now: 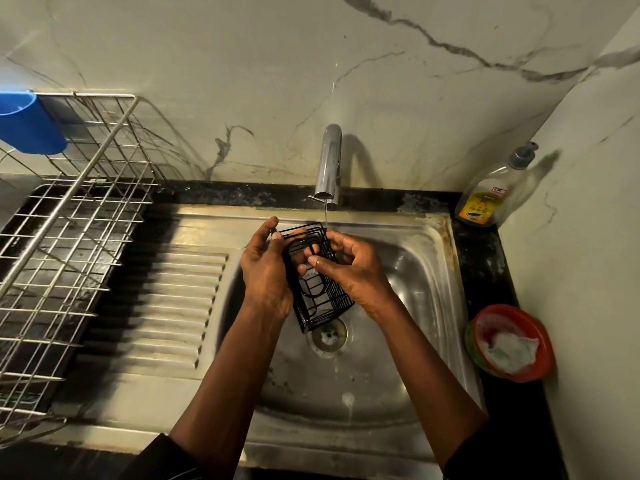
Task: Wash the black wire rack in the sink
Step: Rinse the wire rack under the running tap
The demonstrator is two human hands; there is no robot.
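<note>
The black wire rack is a small rectangular basket held over the steel sink, above the drain. A thin stream of water from the chrome tap falls onto its far end. My left hand grips the rack's left side with the thumb over its upper edge. My right hand holds the right side, its fingers curled over the wires and the thumb pressing on the top. The rack's middle is partly hidden by my fingers.
A steel dish rack stands on the left counter with a blue cup hung at its back. The ribbed drainboard lies left of the basin. A soap bottle and a red bowl of white paste sit on the right counter.
</note>
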